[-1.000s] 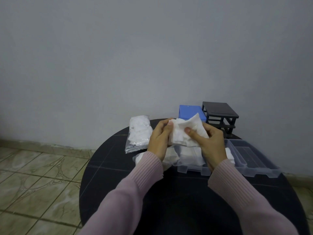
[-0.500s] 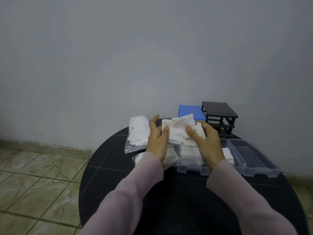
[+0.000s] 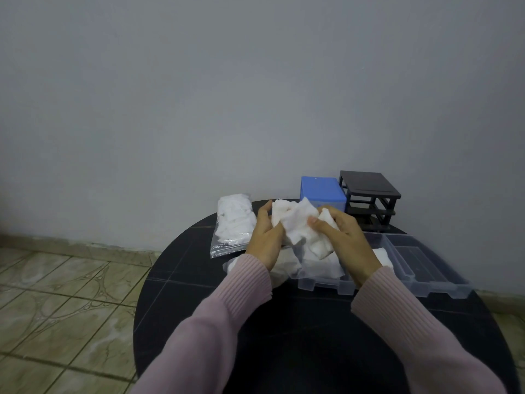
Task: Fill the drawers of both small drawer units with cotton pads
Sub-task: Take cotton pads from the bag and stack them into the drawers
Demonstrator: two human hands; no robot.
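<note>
Hands are held together above the near drawer: the left hand (image 3: 267, 237) and the right hand (image 3: 345, 240) both pinch a loose bunch of cotton pads (image 3: 298, 223) between thumb and fingers. More pads lie below in a clear drawer (image 3: 326, 284); an empty clear drawer (image 3: 431, 265) sits right of it. A bag of pads (image 3: 233, 223) lies far left on the table (image 3: 284, 322). Blue unit (image 3: 322, 191) and black unit (image 3: 369, 200) stand far right. Pads are judged light, soft and easily scattered; a gentle grip across the stack's flat faces is advised.
</note>
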